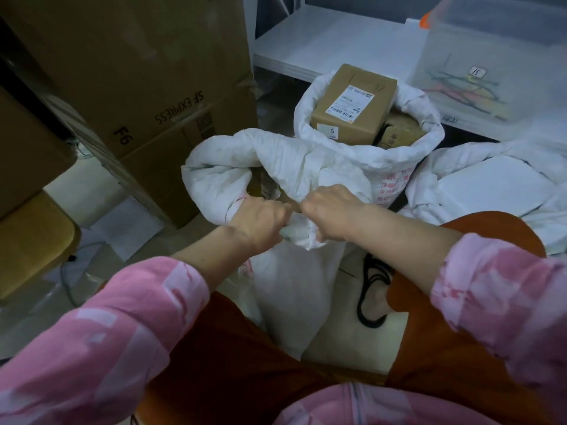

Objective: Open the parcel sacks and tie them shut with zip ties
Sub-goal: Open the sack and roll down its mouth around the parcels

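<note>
Now sack mouth [299,231] between curled fingers [277,214].

Single view only, head-mounted, wide-angle. It looks forward and steeply down from the wearer's own position, close over both forearms and the lap. Near field: white sack [294,167] at centre. Far field: cardboard cartons [147,87] upper left, white shelf [322,41] along the top. Edges show lens curvature.

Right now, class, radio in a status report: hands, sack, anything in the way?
Left hand and right hand both gripping bunched cloth of the near sack. No zip tie visible. Open sack with a box stands right behind.
</note>
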`<state>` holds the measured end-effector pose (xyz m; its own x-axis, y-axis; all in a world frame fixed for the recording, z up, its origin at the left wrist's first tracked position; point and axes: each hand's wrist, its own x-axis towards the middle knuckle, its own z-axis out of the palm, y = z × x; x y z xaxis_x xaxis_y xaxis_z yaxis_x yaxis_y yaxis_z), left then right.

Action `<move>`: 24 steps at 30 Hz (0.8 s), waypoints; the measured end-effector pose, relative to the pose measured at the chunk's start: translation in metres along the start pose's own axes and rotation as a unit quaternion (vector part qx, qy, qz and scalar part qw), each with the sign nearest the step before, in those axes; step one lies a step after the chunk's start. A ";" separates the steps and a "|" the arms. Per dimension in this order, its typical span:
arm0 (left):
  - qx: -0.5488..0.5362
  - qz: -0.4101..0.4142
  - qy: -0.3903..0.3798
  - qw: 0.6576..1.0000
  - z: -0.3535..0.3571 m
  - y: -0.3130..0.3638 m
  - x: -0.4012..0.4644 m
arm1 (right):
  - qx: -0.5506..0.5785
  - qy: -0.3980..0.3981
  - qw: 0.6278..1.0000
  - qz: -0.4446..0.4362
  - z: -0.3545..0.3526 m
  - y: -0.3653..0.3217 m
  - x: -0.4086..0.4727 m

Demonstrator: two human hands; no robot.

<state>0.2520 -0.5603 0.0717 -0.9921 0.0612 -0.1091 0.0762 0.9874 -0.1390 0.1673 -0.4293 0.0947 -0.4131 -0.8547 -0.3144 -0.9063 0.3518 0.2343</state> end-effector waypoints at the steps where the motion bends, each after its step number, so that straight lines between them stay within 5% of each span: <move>1: -0.006 0.007 0.039 0.999 0.005 -0.002 -0.002 | -0.016 0.006 1.000 -0.003 0.007 -0.001 0.001; 4: -0.004 0.022 0.169 0.985 0.016 -0.012 -0.011 | -0.001 0.055 0.998 0.030 0.025 0.001 0.001; 6: -0.004 0.000 0.164 0.986 0.017 -0.013 -0.014 | 0.030 0.085 0.993 0.082 0.034 0.001 -0.001; 8: -0.041 -0.056 0.033 0.997 0.016 -0.007 -0.012 | 0.078 0.117 0.984 0.110 0.040 -0.001 -0.001; 10: -0.146 -0.097 -0.155 0.972 0.001 -0.008 -0.005 | 0.085 0.165 0.976 0.111 0.046 -0.008 0.000; 14: -0.337 -0.110 -0.175 0.919 -0.034 -0.032 0.019 | 0.067 0.282 0.951 0.105 0.052 -0.016 0.002; 17: -0.310 -0.103 -0.260 0.909 -0.022 -0.028 0.029 | 0.088 0.315 0.940 0.097 0.046 -0.025 0.002; 19: -0.262 -0.131 -0.247 0.924 -0.003 -0.014 0.031 | 0.141 0.275 0.947 0.088 0.045 -0.026 0.000; 22: -0.073 -0.145 -0.131 0.978 0.009 0.005 0.023 | 0.388 0.043 0.919 0.059 0.034 -0.004 -0.002; 24: 0.030 -0.122 -0.062 0.990 0.013 0.012 0.016 | 0.443 0.031 0.895 0.047 0.021 0.007 -0.002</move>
<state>0.2379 -0.5496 0.0557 -0.9624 -0.1995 -0.1843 -0.1544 0.9601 -0.2330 0.1596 -0.4167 0.0779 -0.5109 -0.8150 -0.2735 -0.5938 0.5646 -0.5733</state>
